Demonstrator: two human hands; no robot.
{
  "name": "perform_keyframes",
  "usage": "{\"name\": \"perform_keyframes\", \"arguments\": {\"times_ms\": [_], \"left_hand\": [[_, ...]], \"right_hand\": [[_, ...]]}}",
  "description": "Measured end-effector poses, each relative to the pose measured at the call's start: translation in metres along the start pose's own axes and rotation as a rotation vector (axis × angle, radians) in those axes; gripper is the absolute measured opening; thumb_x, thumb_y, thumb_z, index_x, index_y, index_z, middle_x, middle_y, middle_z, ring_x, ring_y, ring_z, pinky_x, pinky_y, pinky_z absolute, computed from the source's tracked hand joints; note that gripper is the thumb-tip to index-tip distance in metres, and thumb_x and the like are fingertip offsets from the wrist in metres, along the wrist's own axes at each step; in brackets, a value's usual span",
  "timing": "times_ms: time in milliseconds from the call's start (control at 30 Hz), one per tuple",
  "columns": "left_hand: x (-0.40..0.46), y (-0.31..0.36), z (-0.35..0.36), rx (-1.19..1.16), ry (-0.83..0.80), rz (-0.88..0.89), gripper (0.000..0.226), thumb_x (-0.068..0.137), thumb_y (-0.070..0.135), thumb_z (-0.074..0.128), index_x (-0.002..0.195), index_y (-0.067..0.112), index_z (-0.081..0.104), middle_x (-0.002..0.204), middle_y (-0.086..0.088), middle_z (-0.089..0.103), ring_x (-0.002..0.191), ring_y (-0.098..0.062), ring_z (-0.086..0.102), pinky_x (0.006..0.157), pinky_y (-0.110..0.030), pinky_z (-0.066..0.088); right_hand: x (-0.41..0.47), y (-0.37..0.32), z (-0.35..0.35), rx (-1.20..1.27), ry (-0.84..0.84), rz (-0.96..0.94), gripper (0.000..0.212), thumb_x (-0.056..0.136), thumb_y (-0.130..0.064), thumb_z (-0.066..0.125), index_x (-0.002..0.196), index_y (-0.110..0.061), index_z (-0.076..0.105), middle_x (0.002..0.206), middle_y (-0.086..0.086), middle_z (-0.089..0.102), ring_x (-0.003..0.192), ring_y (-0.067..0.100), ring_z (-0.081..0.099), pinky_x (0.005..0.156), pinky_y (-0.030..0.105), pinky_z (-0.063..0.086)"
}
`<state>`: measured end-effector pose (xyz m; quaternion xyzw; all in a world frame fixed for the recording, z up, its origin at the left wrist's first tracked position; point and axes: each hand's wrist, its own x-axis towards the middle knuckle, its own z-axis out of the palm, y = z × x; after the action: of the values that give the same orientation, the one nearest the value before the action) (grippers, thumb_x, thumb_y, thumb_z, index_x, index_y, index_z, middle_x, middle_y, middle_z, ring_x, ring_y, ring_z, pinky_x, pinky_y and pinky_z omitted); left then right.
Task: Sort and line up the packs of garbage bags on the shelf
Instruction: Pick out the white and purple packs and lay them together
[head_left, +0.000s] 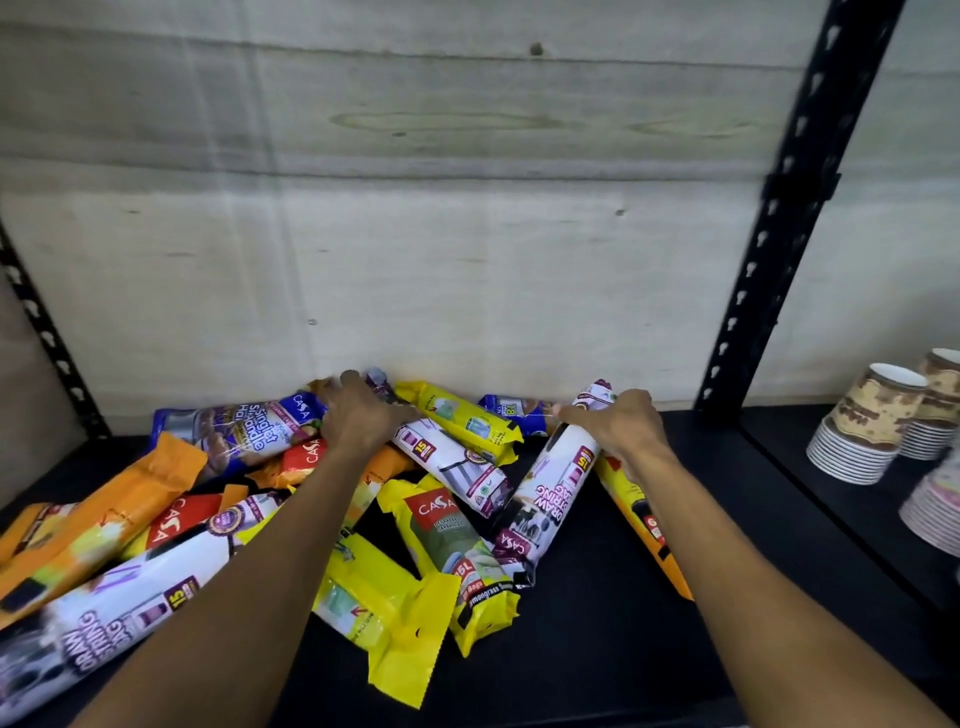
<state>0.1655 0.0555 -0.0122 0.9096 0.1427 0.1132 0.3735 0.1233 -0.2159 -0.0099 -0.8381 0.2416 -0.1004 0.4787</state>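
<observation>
Packs (457, 519) on shelf (597, 649), cups (872, 415) right.

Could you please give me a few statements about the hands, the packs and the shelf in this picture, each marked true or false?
1. The packs lie in a loose, mixed heap on the black shelf. True.
2. The right hand rests on the top end of a white drawstring-bag pack. True.
3. The left hand hangs free above the shelf, touching nothing. False: it reaches into the heap at the back, among the packs.
4. Stacks of paper cups stand in the bay to the right of the black upright. True.
5. All the packs are yellow. False: there are also white, orange and blue ones, such as the blue pack.
</observation>
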Motion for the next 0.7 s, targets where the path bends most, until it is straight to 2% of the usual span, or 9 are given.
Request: {"name": "perform_keyframes", "arguments": {"times_ms": [67,167,400,600,700], "left_hand": [[-0.001,-0.002,0.001,-0.046,0.017,0.006,0.092,0.062,0.044,0.086,0.133,0.008,0.041,0.134,-0.019,0.043,0.123,-0.038,0.044,0.095,-0.048,0.043],[-0.003,-0.005,0.002,-0.117,0.037,0.013,0.093,0.061,0.041,0.087,0.135,0.009,0.041,0.133,-0.018,0.047,0.12,-0.037,0.048,0.096,-0.047,0.043],[-0.007,0.001,-0.006,-0.19,0.125,0.119,0.086,0.062,0.036,0.087,0.134,0.014,0.045,0.128,-0.017,0.05,0.116,-0.036,0.05,0.093,-0.045,0.044],[-0.01,0.01,-0.017,-0.312,0.1,0.154,0.09,0.057,0.036,0.09,0.134,0.011,0.05,0.13,-0.014,0.053,0.112,-0.031,0.058,0.094,-0.047,0.052],[-0.014,0.016,-0.021,-0.379,0.07,0.173,0.084,0.06,0.03,0.09,0.133,0.009,0.052,0.127,-0.012,0.062,0.106,-0.027,0.064,0.089,-0.041,0.055]], "right_hand": [[0.0,0.001,0.002,0.04,-0.002,-0.023,0.062,0.061,-0.049,0.087,0.094,-0.005,0.061,0.085,0.01,0.071,0.075,0.024,0.069,0.067,0.034,0.057],[-0.001,0.003,0.007,0.097,0.003,-0.051,0.049,0.066,-0.048,0.085,0.083,-0.007,0.064,0.083,0.01,0.073,0.075,0.026,0.071,0.075,0.041,0.06],[0.0,0.003,0.012,0.163,-0.008,-0.138,0.036,0.079,-0.048,0.074,0.081,-0.013,0.066,0.08,0.007,0.075,0.075,0.028,0.072,0.079,0.049,0.059],[-0.002,0.004,0.006,0.114,-0.036,-0.208,0.038,0.083,-0.052,0.066,0.087,-0.015,0.066,0.084,0.005,0.074,0.077,0.027,0.072,0.08,0.048,0.058],[-0.002,-0.001,-0.004,0.108,-0.055,-0.226,0.036,0.086,-0.048,0.066,0.088,-0.012,0.069,0.084,0.006,0.074,0.078,0.027,0.072,0.079,0.043,0.059]]}}
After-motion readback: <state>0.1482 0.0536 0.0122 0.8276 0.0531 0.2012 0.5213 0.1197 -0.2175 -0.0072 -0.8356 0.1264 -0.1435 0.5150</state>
